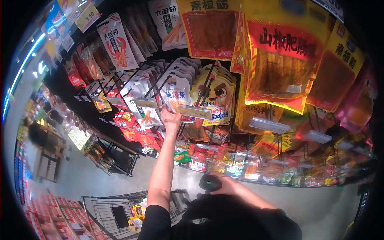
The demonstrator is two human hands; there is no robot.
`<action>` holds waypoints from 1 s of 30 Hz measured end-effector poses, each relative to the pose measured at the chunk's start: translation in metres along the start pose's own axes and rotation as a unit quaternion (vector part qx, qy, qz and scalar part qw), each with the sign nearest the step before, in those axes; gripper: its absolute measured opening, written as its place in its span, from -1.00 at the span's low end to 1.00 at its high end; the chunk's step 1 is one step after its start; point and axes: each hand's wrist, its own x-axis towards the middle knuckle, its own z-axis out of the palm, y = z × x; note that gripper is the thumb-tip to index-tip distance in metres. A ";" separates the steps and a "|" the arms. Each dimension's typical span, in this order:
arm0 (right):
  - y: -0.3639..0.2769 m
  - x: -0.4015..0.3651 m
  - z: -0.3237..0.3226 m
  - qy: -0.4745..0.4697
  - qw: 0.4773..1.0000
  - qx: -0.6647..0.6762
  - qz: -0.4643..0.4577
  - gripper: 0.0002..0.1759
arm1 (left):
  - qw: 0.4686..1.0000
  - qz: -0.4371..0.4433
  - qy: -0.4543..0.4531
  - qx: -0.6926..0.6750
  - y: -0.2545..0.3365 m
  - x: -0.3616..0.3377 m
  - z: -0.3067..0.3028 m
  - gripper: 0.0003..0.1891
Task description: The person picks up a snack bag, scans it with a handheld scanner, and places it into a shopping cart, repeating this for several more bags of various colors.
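My left hand point(171, 118) reaches up to a hanging rack, its fingers closed at the lower edge of a white snack packet point(176, 91) with red lettering. That packet is the front one of a row on a metal hook. A clear price-tag holder point(194, 111) sticks out just right of my fingers and covers part of the packet. Beside it hangs a yellow snack packet point(214, 94) with a cartoon face. Down near my body, my right hand point(227, 185) is wrapped round a black rounded object point(210, 183) with a small green mark; its kind does not show.
Large yellow-and-red snack bags point(282, 60) hang at upper right. More white packets point(116, 42) hang at upper left. Below left stands a wire shopping cart point(102, 210) with yellow packages point(137, 222) inside. Stacked red-and-white goods point(60, 216) line the lower left.
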 end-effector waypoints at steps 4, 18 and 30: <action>0.013 -0.003 -0.004 -0.028 0.999 0.006 0.029 -0.29 | 0.997 0.033 0.052 0.042 -0.016 0.000 0.008 0.08; 0.001 0.017 -0.013 -0.104 0.994 -0.004 -0.044 -0.38 | 0.976 -0.130 -0.072 -0.162 0.014 -0.025 -0.019 -0.54; 0.010 0.010 -0.024 -0.131 0.989 0.068 -0.006 -0.18 | 0.970 -0.078 0.055 -0.222 0.034 -0.068 -0.098 -0.70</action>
